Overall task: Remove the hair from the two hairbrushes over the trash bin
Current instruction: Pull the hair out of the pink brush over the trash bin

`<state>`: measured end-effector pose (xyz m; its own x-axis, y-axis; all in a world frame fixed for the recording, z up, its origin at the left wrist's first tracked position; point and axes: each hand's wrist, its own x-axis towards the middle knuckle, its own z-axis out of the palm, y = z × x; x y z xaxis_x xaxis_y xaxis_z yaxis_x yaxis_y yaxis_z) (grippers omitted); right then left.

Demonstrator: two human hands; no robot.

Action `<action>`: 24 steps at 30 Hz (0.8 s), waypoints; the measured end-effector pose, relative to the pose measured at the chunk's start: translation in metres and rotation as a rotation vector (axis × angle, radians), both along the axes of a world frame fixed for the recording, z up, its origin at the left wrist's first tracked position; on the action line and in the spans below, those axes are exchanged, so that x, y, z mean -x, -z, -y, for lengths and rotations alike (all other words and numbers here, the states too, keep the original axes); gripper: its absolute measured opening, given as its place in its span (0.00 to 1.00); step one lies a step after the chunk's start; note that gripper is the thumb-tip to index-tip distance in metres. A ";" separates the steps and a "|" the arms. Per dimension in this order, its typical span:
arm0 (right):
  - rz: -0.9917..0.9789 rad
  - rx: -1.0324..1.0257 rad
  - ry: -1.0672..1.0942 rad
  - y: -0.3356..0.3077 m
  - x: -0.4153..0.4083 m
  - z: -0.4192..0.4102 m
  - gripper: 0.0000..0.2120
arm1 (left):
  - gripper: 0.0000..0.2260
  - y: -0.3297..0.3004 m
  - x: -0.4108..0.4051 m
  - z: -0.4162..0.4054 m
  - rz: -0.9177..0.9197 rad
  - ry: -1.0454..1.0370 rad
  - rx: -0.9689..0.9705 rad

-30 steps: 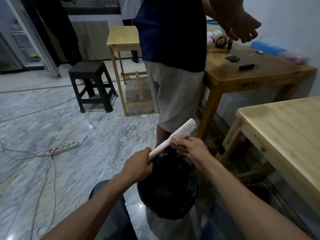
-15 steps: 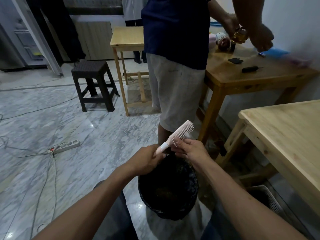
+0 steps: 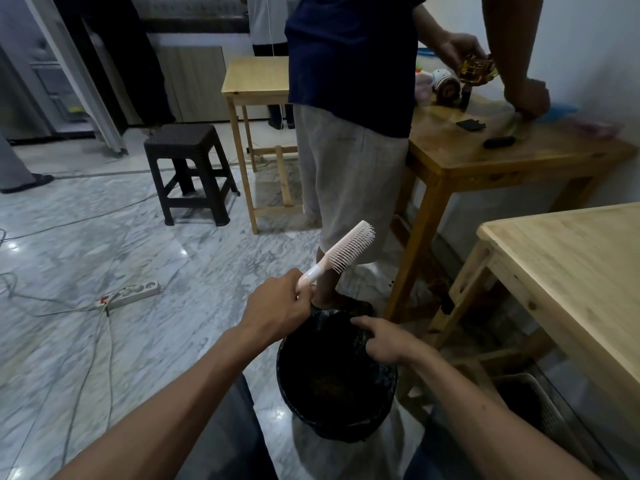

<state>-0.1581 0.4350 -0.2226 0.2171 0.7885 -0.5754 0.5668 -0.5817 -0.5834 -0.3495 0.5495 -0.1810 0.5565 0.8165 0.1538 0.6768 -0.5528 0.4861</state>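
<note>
— What does the left hand (image 3: 278,304) hold?
— It grips the handle of a pink hairbrush (image 3: 341,254), bristles facing right, raised above the far rim of a black-lined trash bin (image 3: 301,403) on the marble floor.
— And the right hand (image 3: 382,341)?
— Over the bin's mouth, forefinger extended, other fingers curled; whether it pinches hair cannot be told.
— Anyone else?
— A person in a navy shirt (image 3: 353,64) stands at a wooden table (image 3: 485,161).

Pale pink hairbrush (image 3: 341,253) with white collar at the handle, tilted up to the right, bristles facing down-right, raised just beyond the far rim. Black round trash bin (image 3: 301,403) lined with a dark bag, upright on the floor below.
</note>
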 end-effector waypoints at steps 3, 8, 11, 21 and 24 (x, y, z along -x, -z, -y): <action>-0.023 0.003 -0.027 -0.008 -0.002 -0.009 0.35 | 0.08 -0.001 0.003 0.001 -0.031 0.001 -0.013; 0.399 0.000 -0.064 -0.024 -0.009 -0.019 0.13 | 0.09 0.006 0.004 0.002 -0.066 -0.003 0.012; 0.709 0.156 -0.285 -0.035 0.002 -0.019 0.19 | 0.08 0.012 0.004 0.001 -0.084 -0.010 0.044; -0.658 -0.356 0.567 -0.049 -0.002 -0.032 0.05 | 0.09 0.015 0.002 0.005 -0.014 0.021 0.382; -0.674 -0.479 0.623 -0.046 -0.004 -0.037 0.08 | 0.10 0.021 0.003 0.011 0.068 0.081 0.636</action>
